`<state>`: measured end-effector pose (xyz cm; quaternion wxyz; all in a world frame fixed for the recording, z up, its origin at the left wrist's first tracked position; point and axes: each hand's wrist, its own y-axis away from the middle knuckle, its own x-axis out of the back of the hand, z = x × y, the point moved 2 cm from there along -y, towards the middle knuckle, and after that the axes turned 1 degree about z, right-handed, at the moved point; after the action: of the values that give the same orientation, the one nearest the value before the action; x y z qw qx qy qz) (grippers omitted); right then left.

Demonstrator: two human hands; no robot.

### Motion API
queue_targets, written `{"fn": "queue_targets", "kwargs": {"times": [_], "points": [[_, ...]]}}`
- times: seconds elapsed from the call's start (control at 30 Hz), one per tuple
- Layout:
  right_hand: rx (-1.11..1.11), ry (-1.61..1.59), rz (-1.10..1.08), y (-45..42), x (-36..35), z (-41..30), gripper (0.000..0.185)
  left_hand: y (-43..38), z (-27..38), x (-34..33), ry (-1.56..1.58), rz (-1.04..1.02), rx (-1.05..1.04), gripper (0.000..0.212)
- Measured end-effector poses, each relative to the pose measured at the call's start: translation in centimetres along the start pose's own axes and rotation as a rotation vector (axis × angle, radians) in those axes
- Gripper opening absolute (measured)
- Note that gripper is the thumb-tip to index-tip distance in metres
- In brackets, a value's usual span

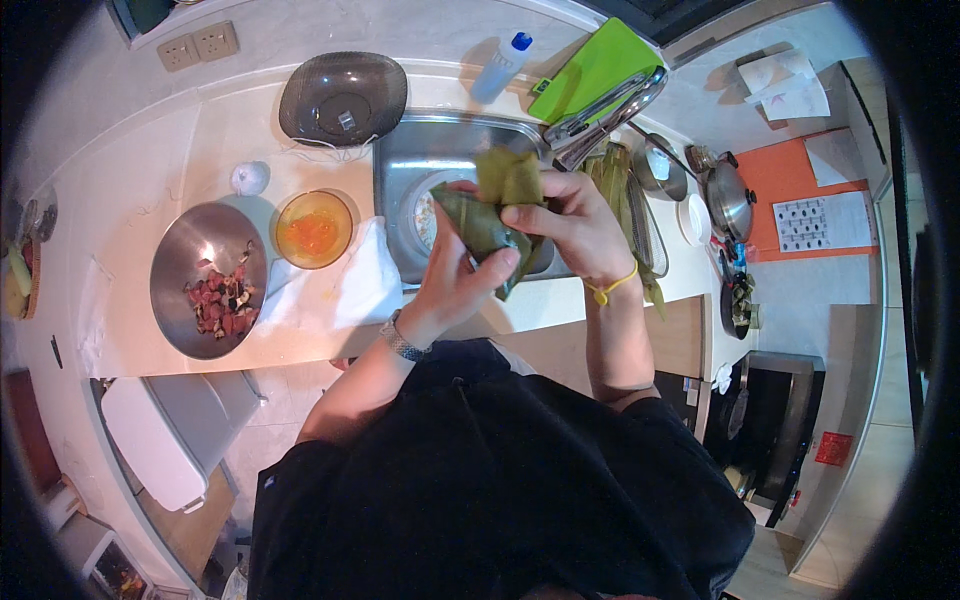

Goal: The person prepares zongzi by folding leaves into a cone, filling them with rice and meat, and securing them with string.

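Above the front of the sink I hold a folded packet of green leaves (478, 225), which looks like a zongzi. My left hand (457, 277) cups it from below, thumb pressed on its near side. My right hand (574, 221) pinches a leaf flap (510, 176) folded up at the packet's top. Any filling inside the packet is hidden. Beneath, in the stainless steel sink (450, 133), a white bowl (414, 217) with pale grains is partly covered by my hands. More long leaves (616, 187) lie right of the sink.
Left on the counter are a steel bowl (169, 277) of meat pieces, a glass bowl (313, 229) of orange yolks, a ball of white string (250, 178) and a white cloth (367, 277). A dark bowl (343, 97) stands behind. The faucet (600, 120) and green cutting board (600, 67) rise at back right.
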<state>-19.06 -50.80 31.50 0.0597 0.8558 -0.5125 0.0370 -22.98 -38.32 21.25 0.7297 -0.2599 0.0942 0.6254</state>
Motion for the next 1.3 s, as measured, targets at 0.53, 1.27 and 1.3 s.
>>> {"fn": "queue_targets", "kwargs": {"times": [0.53,1.27,1.3], "points": [[0.624,0.715,-0.046,1.9,-1.8,-2.2,0.02,-0.3,2.9,-1.4,0.754,-0.108,-0.06,0.075],[0.028,0.159,0.073,0.9,3.6,5.0,0.025,0.5,-1.3,5.1,1.339,0.177,0.617,0.076],[0.138,0.301,-0.1,0.4,2.8,4.4,0.016,0.6,-1.6,5.5,1.374,0.101,0.622,0.077]]}}
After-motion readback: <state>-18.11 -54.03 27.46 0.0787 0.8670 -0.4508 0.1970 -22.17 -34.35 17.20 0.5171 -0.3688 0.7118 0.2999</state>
